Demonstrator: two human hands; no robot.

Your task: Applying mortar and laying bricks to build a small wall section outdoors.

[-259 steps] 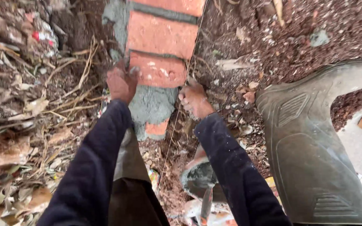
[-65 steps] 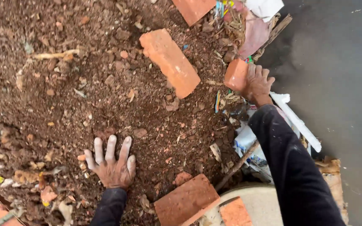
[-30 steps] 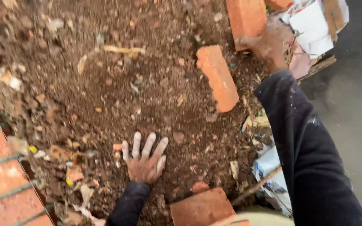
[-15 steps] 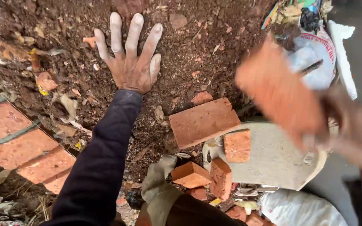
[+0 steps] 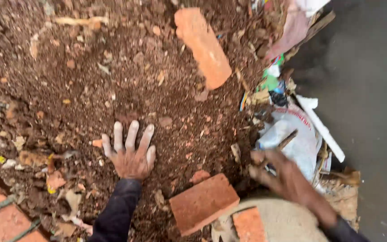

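My left hand (image 5: 132,151) lies flat on loose reddish-brown soil, fingers spread, holding nothing. My right hand (image 5: 287,181) is blurred at the lower right, fingers apart and empty, above a pale round pan (image 5: 283,222). A red brick (image 5: 204,202) lies on the soil between the two hands, close to the pan's rim. A smaller brick piece (image 5: 248,224) sits in the pan. Another whole brick (image 5: 203,46) lies on the soil at the top.
A brick wall top with grey mortar joints (image 5: 1,217) shows at the lower left. White bags, plastic scraps and a white strip (image 5: 298,134) pile along the soil's right edge. Grey pavement (image 5: 372,103) lies beyond. Dry leaves and rubble litter the soil.
Half a second ago my right hand carried a brick; now that hand is empty over the pan. The view has swung back over the soil. My left hand stays pressed on the ground.
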